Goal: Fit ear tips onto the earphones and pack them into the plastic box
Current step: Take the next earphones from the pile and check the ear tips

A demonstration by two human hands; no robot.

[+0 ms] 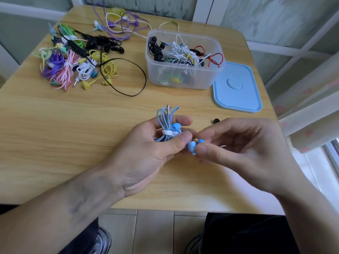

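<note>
Left hand (146,143), fingers curled round a bundled blue earphone (166,123), holds it above the bench (73,125), in front of the box (183,59); the coil is bound by a white tie (167,133) and the jack (167,108) points away from the person. Right hand (238,143), just right of the left, pinches a blue earbud (192,146) between thumb and fingertips; whether a tip is in the pinch cannot be told.

Bench: light wood, carrying all items below. Box: clear plastic, open, at the far centre-right, partly filled with tied earphones in black, white and red. Lid (236,87): blue, flat on the bench, touching or just beside the box's right near corner. Pile (73,59): loose and bundled earphones in green, black, purple, pink, yellow and white, well left of the box. Purple and white cords (121,22): behind and left of the box, at the far edge. Black ear tip (216,121): alone on the bench, in front of the box, just beyond the right hand.
</note>
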